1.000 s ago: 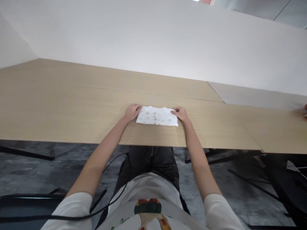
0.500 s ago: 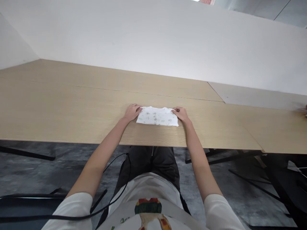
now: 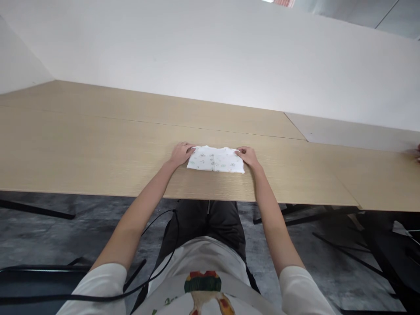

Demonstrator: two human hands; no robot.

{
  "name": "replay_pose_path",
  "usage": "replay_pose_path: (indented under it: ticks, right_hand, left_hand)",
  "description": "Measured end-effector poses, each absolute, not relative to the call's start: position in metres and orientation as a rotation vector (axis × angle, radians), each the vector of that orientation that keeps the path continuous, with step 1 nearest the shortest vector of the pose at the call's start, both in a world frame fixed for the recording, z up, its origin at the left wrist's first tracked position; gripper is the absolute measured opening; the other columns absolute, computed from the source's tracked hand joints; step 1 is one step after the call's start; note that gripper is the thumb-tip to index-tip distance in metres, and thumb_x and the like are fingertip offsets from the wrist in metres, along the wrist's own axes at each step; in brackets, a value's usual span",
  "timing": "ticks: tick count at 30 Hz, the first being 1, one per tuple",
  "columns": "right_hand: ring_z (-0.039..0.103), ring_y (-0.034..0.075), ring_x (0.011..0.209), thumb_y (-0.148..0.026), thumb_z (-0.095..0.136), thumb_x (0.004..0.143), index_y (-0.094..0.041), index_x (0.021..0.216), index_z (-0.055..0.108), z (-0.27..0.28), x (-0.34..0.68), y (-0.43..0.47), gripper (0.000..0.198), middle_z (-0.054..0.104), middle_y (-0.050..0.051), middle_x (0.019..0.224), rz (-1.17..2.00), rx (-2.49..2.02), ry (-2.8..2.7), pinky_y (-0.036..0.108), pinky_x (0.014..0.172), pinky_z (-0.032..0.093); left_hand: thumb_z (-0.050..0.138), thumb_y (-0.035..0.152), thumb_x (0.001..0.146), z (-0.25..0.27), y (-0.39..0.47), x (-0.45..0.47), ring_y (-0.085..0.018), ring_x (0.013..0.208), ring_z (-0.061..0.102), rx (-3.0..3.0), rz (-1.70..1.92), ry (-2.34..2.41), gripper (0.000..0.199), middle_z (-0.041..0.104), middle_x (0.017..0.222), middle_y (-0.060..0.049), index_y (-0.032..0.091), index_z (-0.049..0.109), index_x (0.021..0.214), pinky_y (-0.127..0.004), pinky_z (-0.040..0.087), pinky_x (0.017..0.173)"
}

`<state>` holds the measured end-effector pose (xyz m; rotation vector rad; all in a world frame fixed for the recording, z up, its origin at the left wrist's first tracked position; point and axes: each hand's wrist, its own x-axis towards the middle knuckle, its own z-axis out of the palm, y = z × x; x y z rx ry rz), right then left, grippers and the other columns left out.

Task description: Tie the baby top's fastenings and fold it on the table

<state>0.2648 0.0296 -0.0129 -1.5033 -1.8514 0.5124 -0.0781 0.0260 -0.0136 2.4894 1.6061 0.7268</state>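
The left hand (image 3: 181,153) is placed at the left end of the white cloth (image 3: 215,159), with its fingers bent over the far corner. The right hand (image 3: 247,155) is placed at the right end, with its thumb on top and its fingers curled close by. Both hands are held narrow, but whether the cloth is pinched cannot be told. Hardly any change can be seen from half a second ago: the cloth and both hands are found in the same spots. The cloth's far corners are partly covered by fingers, and its tiny printed pictures cannot be made out. Its long side is stretched from left to right, nearly in line with the front edge of the worktop (image 3: 98,148), on which it is laid flat. Its wavy side is turned away from the person and its straighter side toward them. Well to the right of the cloth, part of another person's hand (image 3: 419,153) is blurred and cut off. Past the cloth, a white wall (image 3: 197,57) is seen. Down and left of it, a black cable (image 3: 98,299) is seen.
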Motion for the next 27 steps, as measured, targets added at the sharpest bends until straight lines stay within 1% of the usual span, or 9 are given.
replay_pose_path:
  ticks: [6,10,14,17,21,27]
  right_hand:
    - [0.061,0.020,0.075,-0.039,0.062,0.073,-0.014,0.085,0.070,-0.012,0.265,0.029,0.030,0.070,0.010,0.084,0.542,-1.482,-1.832,0.031,0.069,0.046]
    - [0.059,0.020,0.073,-0.041,0.063,0.070,-0.015,0.082,0.069,-0.013,0.266,0.029,0.029,0.069,0.008,0.081,0.552,-1.466,-1.822,0.032,0.070,0.046]
    - [0.058,0.019,0.073,-0.042,0.063,0.067,-0.016,0.076,0.065,-0.014,0.264,0.030,0.027,0.066,0.006,0.078,0.613,-1.376,-1.726,0.031,0.070,0.046]
    - [0.058,0.018,0.073,-0.042,0.062,0.068,-0.017,0.074,0.060,-0.006,0.259,0.028,0.026,0.064,0.005,0.078,0.675,-1.283,-1.536,0.030,0.068,0.047]
    - [0.059,0.017,0.074,-0.044,0.062,0.073,-0.019,0.073,0.055,0.029,0.259,0.017,0.026,0.063,0.005,0.080,0.635,-1.121,-1.433,0.029,0.066,0.048]
    - [0.057,0.015,0.071,-0.054,0.063,0.077,-0.021,0.081,0.056,0.126,0.274,-0.012,0.034,0.055,0.001,0.071,0.355,-0.903,-1.496,0.025,0.057,0.046]
  left_hand:
    - [0.035,0.042,0.090,-0.011,0.024,-0.077,-0.024,0.100,0.055,2.466,0.762,1.588,0.045,0.066,0.102,-0.010,0.017,0.067,0.109,-0.039,0.041,0.093]
    - [0.037,0.043,0.089,-0.012,0.024,-0.077,-0.024,0.100,0.055,2.435,0.815,1.541,0.042,0.065,0.103,-0.010,0.017,0.067,0.103,-0.039,0.042,0.093]
    - [0.043,0.046,0.086,-0.014,0.025,-0.076,-0.024,0.098,0.056,2.368,0.942,1.482,0.038,0.064,0.099,-0.010,0.016,0.065,0.093,-0.038,0.043,0.092]
    - [0.044,0.049,0.085,-0.007,0.024,-0.073,-0.022,0.092,0.058,2.224,1.080,1.466,0.038,0.065,0.096,-0.009,0.016,0.061,0.091,-0.036,0.047,0.087]
    - [0.039,0.053,0.089,0.032,0.016,-0.073,-0.020,0.093,0.059,2.124,1.270,1.376,0.041,0.065,0.100,-0.008,0.016,0.056,0.093,-0.033,0.048,0.086]
    - [0.032,0.061,0.091,0.127,-0.007,-0.076,-0.018,0.093,0.059,2.324,1.542,1.333,0.047,0.061,0.091,-0.004,0.019,0.053,0.100,-0.031,0.046,0.084]
